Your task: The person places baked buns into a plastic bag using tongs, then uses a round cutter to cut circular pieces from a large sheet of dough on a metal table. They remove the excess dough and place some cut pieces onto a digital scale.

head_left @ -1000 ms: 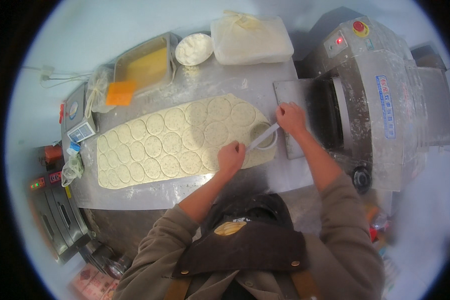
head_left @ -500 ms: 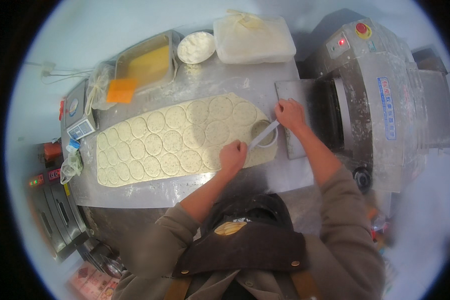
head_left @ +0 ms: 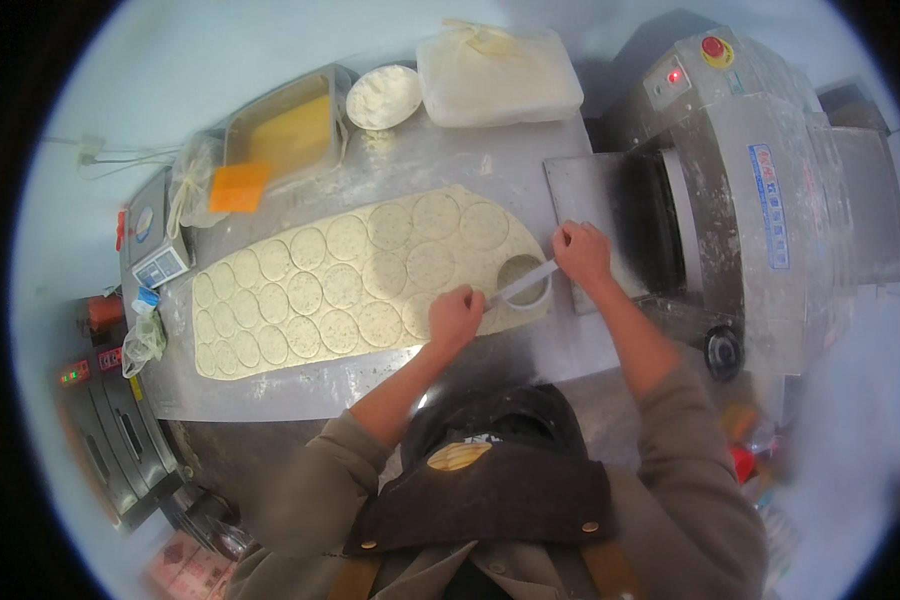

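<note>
While closed, right hand [head_left: 583, 252] round strip [head_left: 536, 275]

Before you on the table [head_left: 260, 398] lies the dough sheet [head_left: 342, 286], with the ring cutter [head_left: 523, 284] at its right end, the machine [head_left: 720, 190] farther right, the scale [head_left: 160, 266] off its left end, and tub [head_left: 282, 118], bowl [head_left: 384, 97] and bag [head_left: 500, 82] behind.

Just left of the bowl of white powder [head_left: 354, 110] we see a rectangular pan [head_left: 260, 112] with yellow contents [head_left: 295, 131]; farther left of it, an orange sheet [head_left: 239, 187] and a scale [head_left: 160, 266]; just right, a white bagged bundle [head_left: 502, 85]; well right, a metal machine [head_left: 722, 190].
</note>
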The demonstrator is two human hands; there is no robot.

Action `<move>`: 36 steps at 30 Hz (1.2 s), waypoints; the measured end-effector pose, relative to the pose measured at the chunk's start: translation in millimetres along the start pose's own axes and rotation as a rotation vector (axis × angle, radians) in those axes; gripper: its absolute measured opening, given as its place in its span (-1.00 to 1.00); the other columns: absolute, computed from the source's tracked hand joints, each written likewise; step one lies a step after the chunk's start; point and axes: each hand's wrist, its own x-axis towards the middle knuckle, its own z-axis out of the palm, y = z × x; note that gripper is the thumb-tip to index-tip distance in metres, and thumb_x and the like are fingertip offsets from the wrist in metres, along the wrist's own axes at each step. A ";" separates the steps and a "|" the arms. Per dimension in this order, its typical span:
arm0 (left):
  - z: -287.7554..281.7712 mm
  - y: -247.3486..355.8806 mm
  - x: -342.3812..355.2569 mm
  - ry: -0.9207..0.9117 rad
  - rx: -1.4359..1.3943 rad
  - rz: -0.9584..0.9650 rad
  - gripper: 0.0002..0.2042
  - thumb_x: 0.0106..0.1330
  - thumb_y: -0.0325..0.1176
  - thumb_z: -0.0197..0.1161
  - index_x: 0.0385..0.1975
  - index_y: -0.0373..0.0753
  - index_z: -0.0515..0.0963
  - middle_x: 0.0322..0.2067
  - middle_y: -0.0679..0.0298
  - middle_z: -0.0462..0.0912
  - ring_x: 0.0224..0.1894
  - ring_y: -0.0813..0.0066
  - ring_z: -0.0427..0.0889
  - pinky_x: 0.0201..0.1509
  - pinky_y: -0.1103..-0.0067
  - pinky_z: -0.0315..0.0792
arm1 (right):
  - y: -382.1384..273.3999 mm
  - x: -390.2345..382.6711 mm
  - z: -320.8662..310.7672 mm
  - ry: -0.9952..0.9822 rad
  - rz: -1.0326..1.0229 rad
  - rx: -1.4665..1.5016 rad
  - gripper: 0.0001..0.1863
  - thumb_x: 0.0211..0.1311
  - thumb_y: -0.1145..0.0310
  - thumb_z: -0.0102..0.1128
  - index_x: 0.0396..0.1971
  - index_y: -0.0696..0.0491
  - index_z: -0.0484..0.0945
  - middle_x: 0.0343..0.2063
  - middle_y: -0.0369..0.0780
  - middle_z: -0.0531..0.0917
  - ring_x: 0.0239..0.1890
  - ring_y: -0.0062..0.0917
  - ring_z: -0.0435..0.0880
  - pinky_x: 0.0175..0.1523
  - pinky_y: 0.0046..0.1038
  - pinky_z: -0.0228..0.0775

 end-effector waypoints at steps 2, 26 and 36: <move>-1.1 -0.1 1.7 -0.002 0.007 0.003 -0.65 0.36 -0.13 0.19 -0.54 -0.29 0.60 -0.56 -0.05 0.64 -0.44 -0.16 0.64 -0.32 0.07 0.46 | -0.2 0.0 -0.1 0.012 -0.015 0.007 -0.76 0.28 0.22 0.19 -0.50 0.04 0.65 -0.50 -0.06 0.67 -0.33 -0.06 0.66 -0.17 -0.03 0.49; -13.3 -0.5 23.8 0.019 0.084 -0.072 -0.64 0.34 -0.10 0.18 -0.53 -0.27 0.64 -0.53 -0.04 0.68 -0.41 -0.15 0.69 -0.30 0.07 0.50 | -10.6 8.8 4.2 -0.061 0.056 -0.042 -0.70 0.29 0.20 0.13 -0.47 0.06 0.71 -0.45 0.00 0.73 -0.31 -0.01 0.69 -0.13 0.02 0.52; -17.6 -1.2 34.8 -0.265 0.307 -0.063 -0.58 0.41 -0.10 0.03 -0.49 -0.26 0.69 -0.46 -0.05 0.72 -0.35 -0.16 0.71 -0.17 0.03 0.55 | -13.1 27.6 -2.0 -0.437 -0.233 -0.261 -0.58 0.35 0.21 -0.07 -0.47 0.12 0.72 -0.42 0.00 0.75 -0.31 -0.01 0.72 -0.10 0.02 0.53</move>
